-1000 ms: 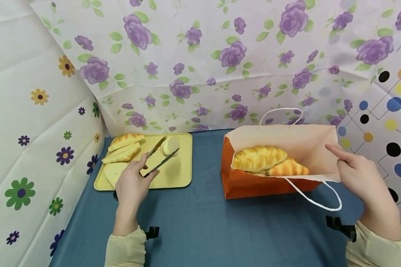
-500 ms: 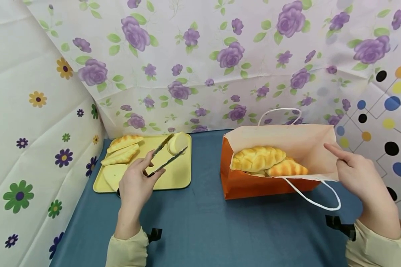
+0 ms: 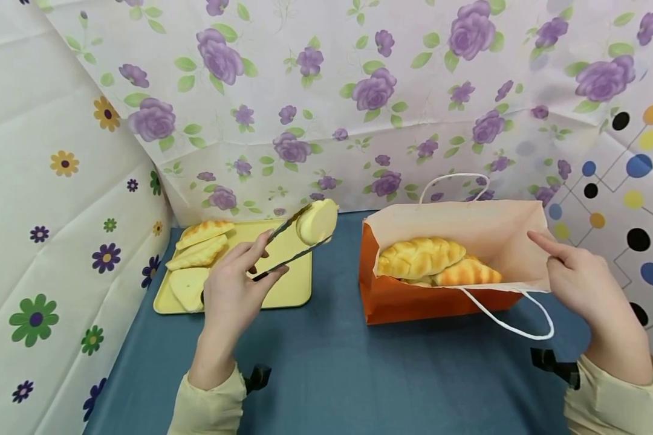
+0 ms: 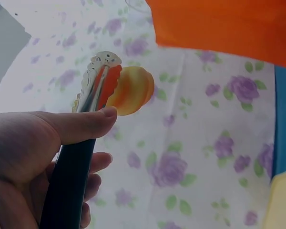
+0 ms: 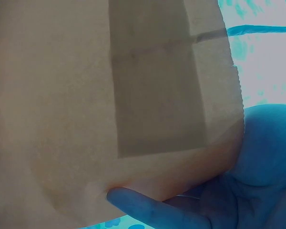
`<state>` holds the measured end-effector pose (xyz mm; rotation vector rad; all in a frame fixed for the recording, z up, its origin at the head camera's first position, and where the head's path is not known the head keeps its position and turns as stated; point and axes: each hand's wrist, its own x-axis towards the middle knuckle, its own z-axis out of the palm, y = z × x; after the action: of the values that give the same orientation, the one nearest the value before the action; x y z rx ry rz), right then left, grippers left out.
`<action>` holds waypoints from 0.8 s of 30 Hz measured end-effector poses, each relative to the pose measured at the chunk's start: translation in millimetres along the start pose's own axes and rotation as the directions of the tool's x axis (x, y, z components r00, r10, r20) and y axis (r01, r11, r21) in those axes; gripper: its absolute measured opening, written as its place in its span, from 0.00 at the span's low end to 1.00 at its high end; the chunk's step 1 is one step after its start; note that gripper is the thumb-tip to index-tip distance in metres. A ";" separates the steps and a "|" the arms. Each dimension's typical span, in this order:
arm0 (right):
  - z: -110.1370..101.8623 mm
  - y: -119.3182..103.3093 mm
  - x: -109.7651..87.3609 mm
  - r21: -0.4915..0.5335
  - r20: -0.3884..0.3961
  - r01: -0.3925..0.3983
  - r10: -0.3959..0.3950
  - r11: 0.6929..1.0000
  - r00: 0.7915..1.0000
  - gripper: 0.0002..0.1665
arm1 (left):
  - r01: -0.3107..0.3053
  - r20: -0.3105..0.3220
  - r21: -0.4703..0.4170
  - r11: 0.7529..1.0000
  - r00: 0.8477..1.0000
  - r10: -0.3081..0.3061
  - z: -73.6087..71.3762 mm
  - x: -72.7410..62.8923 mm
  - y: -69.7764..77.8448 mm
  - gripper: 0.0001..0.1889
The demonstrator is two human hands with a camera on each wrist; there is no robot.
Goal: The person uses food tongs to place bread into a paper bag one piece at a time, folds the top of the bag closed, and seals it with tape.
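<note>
My left hand (image 3: 238, 290) grips dark-handled tongs (image 4: 69, 176), whose scalloped metal tips hold a pale round bun (image 3: 318, 222) above the back right corner of the yellow tray (image 3: 283, 290). In the left wrist view the bun (image 4: 133, 90) shows a golden-brown side. An orange paper bag (image 3: 397, 308) stands at right with its mouth spread wide. Inside it lie a braided loaf (image 3: 421, 257) and a golden bread (image 3: 470, 272). My right hand (image 3: 590, 290) holds the bag's right rim; in the right wrist view one finger (image 5: 143, 207) presses on the paper.
On the tray's left are two long bread pieces (image 3: 198, 251) and a pale, cheese-like wedge (image 3: 187, 287). The bag's white rope handles (image 3: 517, 329) loop at front and back. Blue cloth (image 3: 332, 362) covers the table; a floral curtain (image 3: 305, 90) closes off the back.
My left hand has moved right, raising the tongs and the bun off the tray toward its back right corner. My right hand and the bag have stayed in place.
</note>
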<state>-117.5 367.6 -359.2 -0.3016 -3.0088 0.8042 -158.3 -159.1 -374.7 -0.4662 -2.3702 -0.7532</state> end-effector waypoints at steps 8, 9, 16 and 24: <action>-3.1 2.0 0.3 0.003 0.028 0.012 -0.012 1.000 1.000 0.35 | -0.175 -0.016 -0.039 0.984 0.984 0.175 -0.7 18.3 32.4 0.39; -3.8 2.3 0.2 0.003 0.034 0.012 -0.012 1.000 0.999 0.35 | -0.196 -0.012 -0.047 0.979 0.981 0.196 -0.5 20.5 37.1 0.39; -5.3 1.1 0.0 0.002 0.046 0.015 -0.015 1.000 0.999 0.35 | -0.340 0.039 -0.097 0.936 0.938 0.345 4.5 34.2 67.4 0.40; -3.9 0.6 0.9 0.007 0.052 0.014 -0.015 1.000 0.999 0.35 | -0.459 0.117 -0.087 0.884 0.877 0.467 17.5 50.2 93.9 0.37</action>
<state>-118.0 370.2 -356.1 -0.2627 -3.0519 0.8334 -158.5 -68.2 -316.5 -1.0949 -2.2239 -0.5754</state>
